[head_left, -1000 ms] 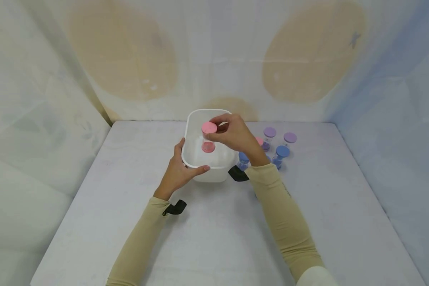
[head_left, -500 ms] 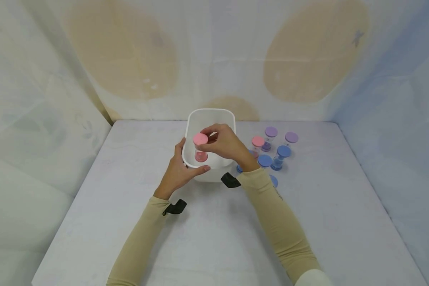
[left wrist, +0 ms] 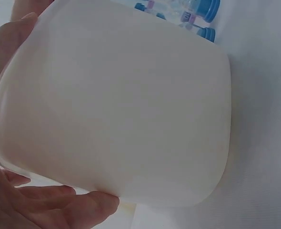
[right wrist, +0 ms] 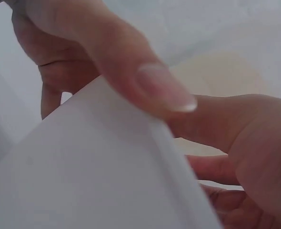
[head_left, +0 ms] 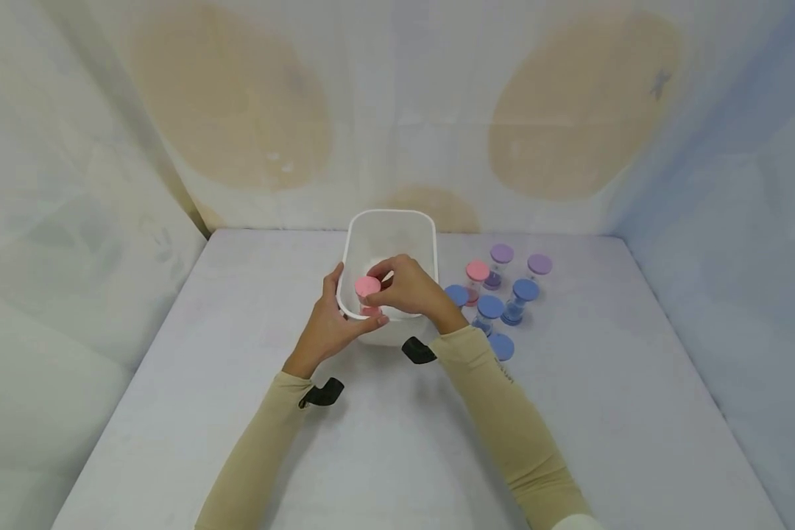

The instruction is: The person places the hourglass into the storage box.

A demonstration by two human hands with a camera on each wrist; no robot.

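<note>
A white plastic bin (head_left: 389, 222) stands on the table. My left hand (head_left: 327, 322) grips its near left corner, thumb over the rim; the left wrist view is filled by the bin's wall (left wrist: 116, 105). My right hand (head_left: 407, 287) pinches a pink-capped hourglass timer (head_left: 367, 288) by its top cap, upright and low inside the bin near the front left corner. The right wrist view shows only blurred fingers (right wrist: 131, 71) of that hand and the bin's white rim (right wrist: 107, 162).
To the right of the bin stands a cluster of hourglass timers: one pink (head_left: 477, 274), two purple (head_left: 501, 258) (head_left: 539, 265) and several blue (head_left: 523, 293). Fabric walls close in the table on three sides.
My right hand has lowered the pink timer from above the bin's middle down into its front left corner. The left hand has kept its hold on the bin.
</note>
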